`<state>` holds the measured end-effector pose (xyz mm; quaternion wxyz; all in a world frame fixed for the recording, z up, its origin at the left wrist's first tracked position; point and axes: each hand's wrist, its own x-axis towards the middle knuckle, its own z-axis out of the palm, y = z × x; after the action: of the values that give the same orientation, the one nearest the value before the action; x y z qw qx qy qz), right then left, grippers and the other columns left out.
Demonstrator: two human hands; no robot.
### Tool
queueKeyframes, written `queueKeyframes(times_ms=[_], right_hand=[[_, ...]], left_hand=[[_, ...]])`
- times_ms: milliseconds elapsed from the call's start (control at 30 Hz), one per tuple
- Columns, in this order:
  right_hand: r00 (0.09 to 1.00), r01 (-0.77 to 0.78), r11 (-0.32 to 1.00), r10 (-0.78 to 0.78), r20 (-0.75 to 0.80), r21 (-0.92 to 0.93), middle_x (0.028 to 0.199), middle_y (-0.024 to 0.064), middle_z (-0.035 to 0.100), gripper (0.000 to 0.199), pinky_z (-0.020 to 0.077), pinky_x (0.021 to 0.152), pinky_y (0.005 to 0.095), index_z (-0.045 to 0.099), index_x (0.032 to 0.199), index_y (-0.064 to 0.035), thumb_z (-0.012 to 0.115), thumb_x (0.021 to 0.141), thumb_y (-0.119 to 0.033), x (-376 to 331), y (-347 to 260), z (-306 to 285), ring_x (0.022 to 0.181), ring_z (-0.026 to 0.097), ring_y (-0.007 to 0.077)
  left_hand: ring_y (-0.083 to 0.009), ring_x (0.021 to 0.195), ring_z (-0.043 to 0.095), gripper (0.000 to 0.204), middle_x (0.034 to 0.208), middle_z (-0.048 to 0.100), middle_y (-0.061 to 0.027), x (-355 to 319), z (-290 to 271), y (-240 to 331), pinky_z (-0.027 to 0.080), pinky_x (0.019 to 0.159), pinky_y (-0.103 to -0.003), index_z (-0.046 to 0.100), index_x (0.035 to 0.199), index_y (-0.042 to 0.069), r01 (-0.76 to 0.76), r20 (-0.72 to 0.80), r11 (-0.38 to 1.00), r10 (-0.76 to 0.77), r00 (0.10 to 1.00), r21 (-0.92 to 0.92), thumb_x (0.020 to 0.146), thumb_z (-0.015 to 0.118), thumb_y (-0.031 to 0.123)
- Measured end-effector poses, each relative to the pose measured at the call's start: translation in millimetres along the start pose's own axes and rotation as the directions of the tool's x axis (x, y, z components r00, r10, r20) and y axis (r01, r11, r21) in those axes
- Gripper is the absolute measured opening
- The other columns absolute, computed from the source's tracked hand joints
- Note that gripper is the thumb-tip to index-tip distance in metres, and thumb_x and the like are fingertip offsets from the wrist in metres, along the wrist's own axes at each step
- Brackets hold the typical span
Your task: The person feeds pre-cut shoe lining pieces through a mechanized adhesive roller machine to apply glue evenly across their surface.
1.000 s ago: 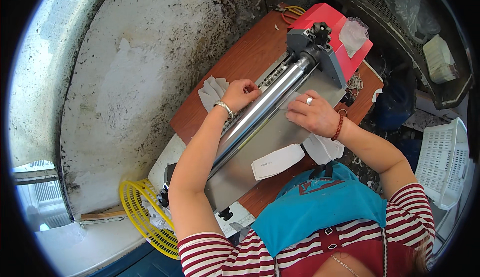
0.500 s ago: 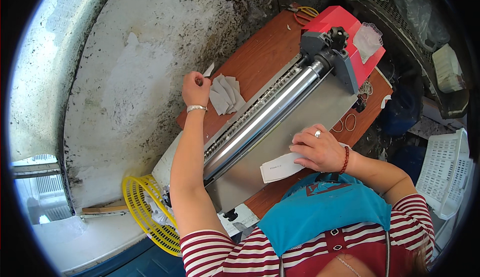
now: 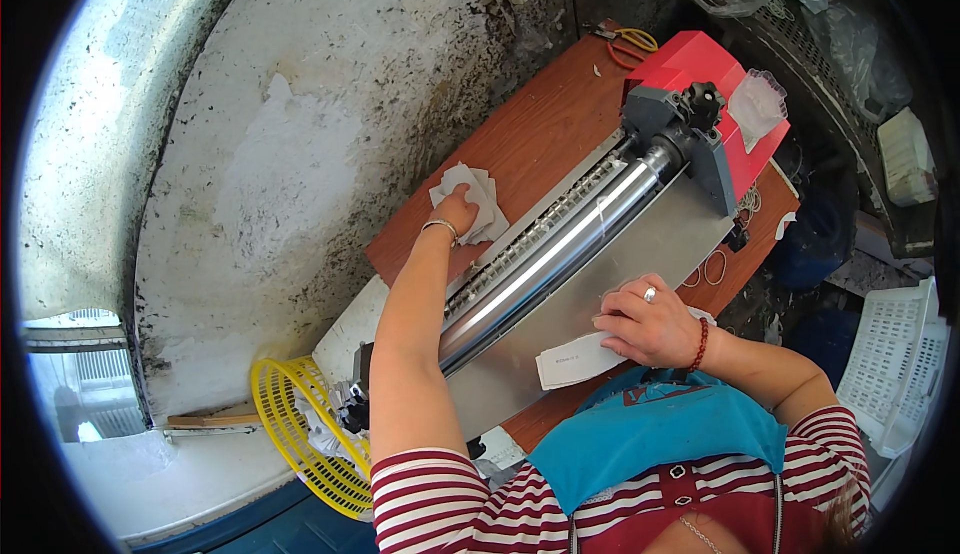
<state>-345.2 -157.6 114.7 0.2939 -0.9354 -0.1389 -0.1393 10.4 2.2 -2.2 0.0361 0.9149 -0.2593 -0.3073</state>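
Observation:
Beyond the roller, my left hand [image 3: 454,214] reaches onto a loose pile of white slips [image 3: 477,194] on the brown tabletop. Its fingers are bent around part of the pile, and some are hidden by the wrist and the slips. In front of the machine, my right hand [image 3: 648,322] is closed on a stack of long white slips [image 3: 575,362], with small print on the top one. Between my hands lies a roller machine [image 3: 570,249] with a shiny metal cylinder, a flat metal plate and a red end housing [image 3: 690,64].
A yellow plastic basket [image 3: 262,394] with white scraps stands at the lower left, near the machine's end. Rubber bands [image 3: 714,266] lie on the right of the brown table [image 3: 530,104]. A stained wall [image 3: 300,154] rises at the left. White crates [image 3: 880,364] stand at the right.
My left hand has come down and right from beside the pile, where it held up a white slip, onto the pile. My right hand keeps its stack. The whole view has shifted slightly.

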Motion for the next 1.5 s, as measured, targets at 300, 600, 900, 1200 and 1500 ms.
queueKeyframes(times_ms=[300,600,900,1200,1500], right_hand=[[1.0,-0.013,1.0,0.013,0.003,-0.024,0.096,0.0029,0.053,0.027,0.0402,0.083,0.0386,0.06,0.095,-0.0118,0.073,0.072,-0.02,-3,-3,1,0.091,0.053,0.0214],[1.0,0.001,1.0,-0.001,0.001,0.006,0.094,0.0027,0.053,0.026,0.04,0.081,0.0388,0.06,0.095,-0.0103,0.07,0.072,-0.019,-4,-6,3,0.09,0.054,0.0211],[0.979,-0.041,0.998,0.049,-0.2,0.044,0.085,0.0049,0.061,0.011,0.0452,0.068,0.0348,0.064,0.085,-0.0067,0.064,0.075,-0.01,-8,-4,3,0.077,0.06,0.0201],[0.8,-0.581,0.718,0.59,0.109,0.384,0.07,0.0114,0.066,0.01,0.0512,0.06,0.0324,0.067,0.081,-0.001,0.065,0.078,-0.011,11,32,-29,0.062,0.064,0.0219],[0.764,-0.597,0.627,0.634,0.117,0.501,0.071,0.0071,0.065,0.011,0.05,0.06,0.0274,0.064,0.086,0.0013,0.064,0.081,-0.009,-3,36,-24,0.064,0.061,0.0134]], left_hand=[[-0.0329,0.122,0.048,0.041,0.13,0.052,-0.0181,6,-4,34,0.04,0.101,-0.042,0.057,0.125,0.013,-0.057,-0.026,0.858,0.082,0.996,0.511,0.085,0.049,0.02],[-0.0334,0.11,0.056,0.032,0.121,0.056,-0.0165,23,-14,16,0.045,0.095,-0.043,0.064,0.11,0.012,-0.096,-0.151,0.976,0.126,0.981,0.196,0.079,0.055,0.007],[-0.0296,0.098,0.061,0.026,0.109,0.062,-0.0138,-41,-32,70,0.048,0.087,-0.039,0.064,0.103,0.006,-0.37,-0.229,0.923,0.384,0.894,0.105,0.08,0.06,0.016],[-0.0104,0.08,0.057,0.026,0.087,0.065,-0.003,-89,-16,103,0.047,0.076,-0.026,0.066,0.099,0.004,-0.373,0.027,0.785,0.443,0.896,-0.495,0.084,0.062,0.025],[-0.0108,0.081,0.058,0.027,0.091,0.064,-0.0039,-92,-18,104,0.047,0.078,-0.026,0.066,0.101,0.004,-0.472,-0.016,0.802,0.501,0.865,-0.366,0.084,0.06,0.024]])
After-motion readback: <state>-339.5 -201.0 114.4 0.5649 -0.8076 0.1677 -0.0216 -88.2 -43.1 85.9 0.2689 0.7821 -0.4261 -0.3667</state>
